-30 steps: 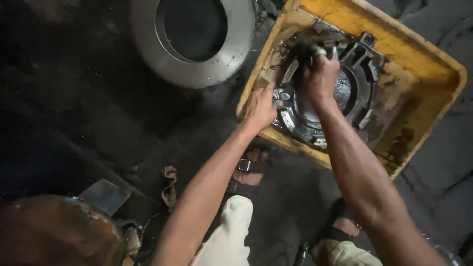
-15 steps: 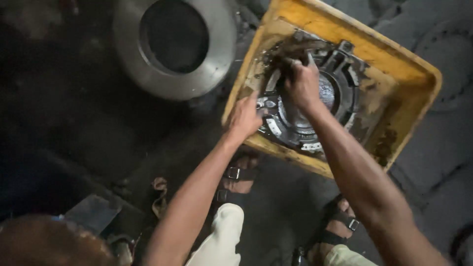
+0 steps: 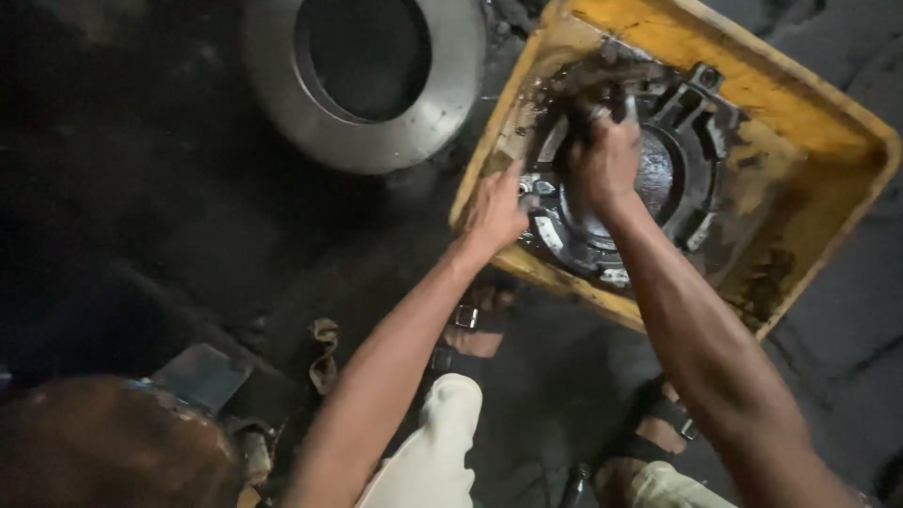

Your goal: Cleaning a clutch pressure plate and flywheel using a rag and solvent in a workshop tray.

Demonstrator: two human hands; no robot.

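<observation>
Your left hand [image 3: 494, 212] rests flat, fingers spread, on the near-left rim of the round metal part [image 3: 625, 179], likely to steady it; that grip is open, nothing clasped. Your right hand [image 3: 607, 160] is curled over the part's upper middle, fingers closed on something dark, maybe a brush or rag, too smeared to tell. The part lies flat in the yellow tray [image 3: 828, 122], wet with dark grime, so the tray catches the mess. The tray sits tilted on the dark floor [image 3: 141, 216], its near edge just past your sandalled feet [image 3: 475, 325]. There's bare tray room to the right of the part, little on the left. A steel ring [image 3: 437, 103] lies just beside the tray's left corner, crowding that side
</observation>
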